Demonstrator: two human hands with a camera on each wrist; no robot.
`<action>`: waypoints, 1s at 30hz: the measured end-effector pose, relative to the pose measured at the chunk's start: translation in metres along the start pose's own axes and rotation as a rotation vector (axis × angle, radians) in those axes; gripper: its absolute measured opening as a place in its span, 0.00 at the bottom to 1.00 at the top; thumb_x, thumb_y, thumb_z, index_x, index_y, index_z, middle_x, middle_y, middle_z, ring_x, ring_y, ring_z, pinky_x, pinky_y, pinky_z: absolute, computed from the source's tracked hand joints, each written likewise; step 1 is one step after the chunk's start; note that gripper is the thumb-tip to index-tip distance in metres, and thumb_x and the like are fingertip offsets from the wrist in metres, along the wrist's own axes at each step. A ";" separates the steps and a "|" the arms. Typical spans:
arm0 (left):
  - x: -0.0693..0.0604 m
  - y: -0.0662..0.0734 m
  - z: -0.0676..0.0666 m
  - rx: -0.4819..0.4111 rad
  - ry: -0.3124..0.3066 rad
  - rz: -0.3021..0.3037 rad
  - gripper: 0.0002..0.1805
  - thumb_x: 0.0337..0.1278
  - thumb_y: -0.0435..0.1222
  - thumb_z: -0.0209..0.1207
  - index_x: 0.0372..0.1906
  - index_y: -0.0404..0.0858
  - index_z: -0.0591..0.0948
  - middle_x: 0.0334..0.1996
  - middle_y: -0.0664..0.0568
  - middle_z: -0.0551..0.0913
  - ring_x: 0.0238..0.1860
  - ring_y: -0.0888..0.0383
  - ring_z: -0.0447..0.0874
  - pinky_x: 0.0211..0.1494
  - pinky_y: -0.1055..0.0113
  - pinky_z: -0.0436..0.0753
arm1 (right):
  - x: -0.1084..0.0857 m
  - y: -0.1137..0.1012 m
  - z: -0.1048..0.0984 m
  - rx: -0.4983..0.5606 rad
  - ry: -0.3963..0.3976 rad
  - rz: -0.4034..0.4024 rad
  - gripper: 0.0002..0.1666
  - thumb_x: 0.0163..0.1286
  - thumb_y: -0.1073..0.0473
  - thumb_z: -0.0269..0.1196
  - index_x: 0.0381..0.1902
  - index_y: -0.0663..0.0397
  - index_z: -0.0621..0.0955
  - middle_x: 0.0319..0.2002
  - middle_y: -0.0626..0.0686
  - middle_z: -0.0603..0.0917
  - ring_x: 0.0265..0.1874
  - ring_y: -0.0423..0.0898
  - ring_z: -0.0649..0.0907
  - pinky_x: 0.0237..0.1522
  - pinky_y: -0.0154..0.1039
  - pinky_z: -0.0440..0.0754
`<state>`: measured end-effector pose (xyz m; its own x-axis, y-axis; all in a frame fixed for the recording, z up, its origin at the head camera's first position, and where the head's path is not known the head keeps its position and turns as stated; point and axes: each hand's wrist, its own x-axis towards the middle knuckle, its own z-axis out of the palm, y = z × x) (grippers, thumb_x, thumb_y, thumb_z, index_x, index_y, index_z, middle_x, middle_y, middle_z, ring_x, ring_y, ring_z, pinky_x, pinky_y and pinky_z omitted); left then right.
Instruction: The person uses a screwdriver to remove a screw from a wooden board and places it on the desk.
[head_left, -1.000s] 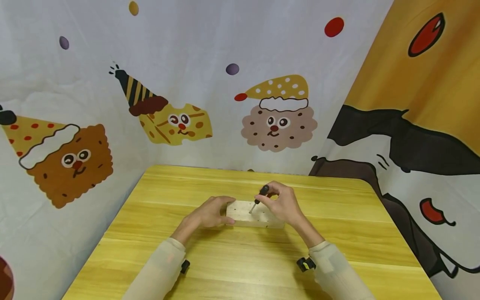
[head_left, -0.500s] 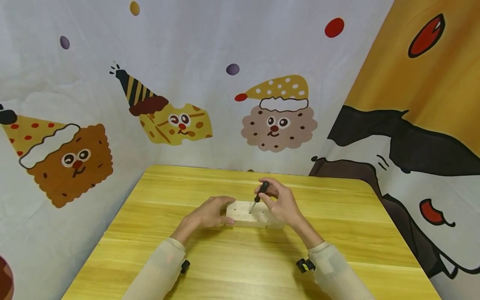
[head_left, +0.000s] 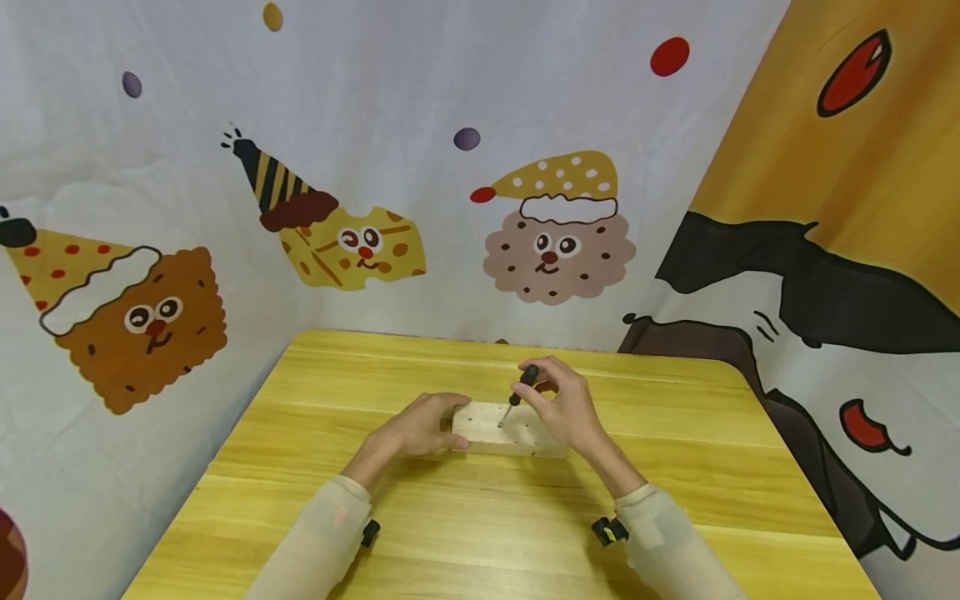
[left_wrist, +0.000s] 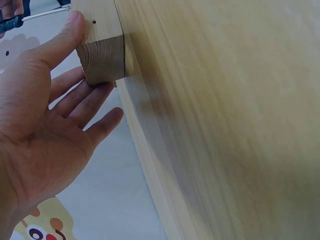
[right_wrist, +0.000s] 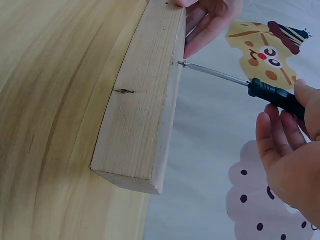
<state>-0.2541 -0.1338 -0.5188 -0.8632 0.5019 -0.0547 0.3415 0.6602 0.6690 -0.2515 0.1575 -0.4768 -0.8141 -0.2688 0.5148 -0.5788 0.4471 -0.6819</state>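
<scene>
Right hand (head_left: 567, 406): pinching screwdriver (right_wrist: 272, 94), grip shifting | left hand (head_left: 422, 423): gripping wooden block (right_wrist: 142, 105) | block staying put, turning apparently continuing

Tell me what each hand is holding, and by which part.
The right hand holds the screwdriver by its black handle; the left hand grips the wooden block at its left end.

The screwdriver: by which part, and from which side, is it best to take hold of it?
Grip its black handle, probably from the right and above, as the right hand does. The handle is thicker than the slim shaft and leans up and right in the head view, while the tip is down at the block.
</scene>
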 end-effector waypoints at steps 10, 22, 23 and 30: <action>-0.002 0.000 0.001 -0.009 -0.001 -0.009 0.45 0.69 0.45 0.79 0.84 0.35 0.74 0.82 0.40 0.78 0.84 0.39 0.75 0.88 0.40 0.75 | -0.001 -0.003 0.000 0.104 -0.009 0.119 0.20 0.71 0.60 0.82 0.55 0.55 0.85 0.41 0.53 0.94 0.40 0.41 0.92 0.53 0.34 0.94; -0.001 0.000 0.000 -0.005 0.001 -0.004 0.45 0.69 0.46 0.79 0.84 0.35 0.74 0.82 0.40 0.78 0.84 0.39 0.75 0.88 0.40 0.75 | 0.002 -0.009 -0.004 0.116 -0.061 0.074 0.14 0.74 0.65 0.77 0.54 0.57 0.87 0.44 0.55 0.96 0.45 0.49 0.96 0.58 0.44 0.96; -0.001 0.000 0.000 -0.003 0.001 -0.003 0.45 0.69 0.46 0.79 0.84 0.35 0.74 0.82 0.40 0.78 0.84 0.39 0.75 0.88 0.40 0.75 | 0.002 -0.009 -0.004 0.116 -0.069 0.063 0.14 0.75 0.66 0.76 0.56 0.58 0.87 0.45 0.56 0.96 0.46 0.51 0.96 0.60 0.46 0.96; 0.000 -0.002 0.000 0.013 0.001 0.005 0.45 0.69 0.47 0.79 0.84 0.36 0.74 0.82 0.41 0.78 0.84 0.40 0.75 0.88 0.42 0.75 | 0.003 -0.008 -0.003 0.118 -0.121 0.016 0.19 0.82 0.67 0.69 0.68 0.61 0.85 0.52 0.59 0.96 0.53 0.57 0.95 0.63 0.50 0.95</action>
<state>-0.2550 -0.1351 -0.5203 -0.8621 0.5043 -0.0506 0.3503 0.6650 0.6595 -0.2497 0.1557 -0.4684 -0.8190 -0.3662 0.4419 -0.5613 0.3509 -0.7495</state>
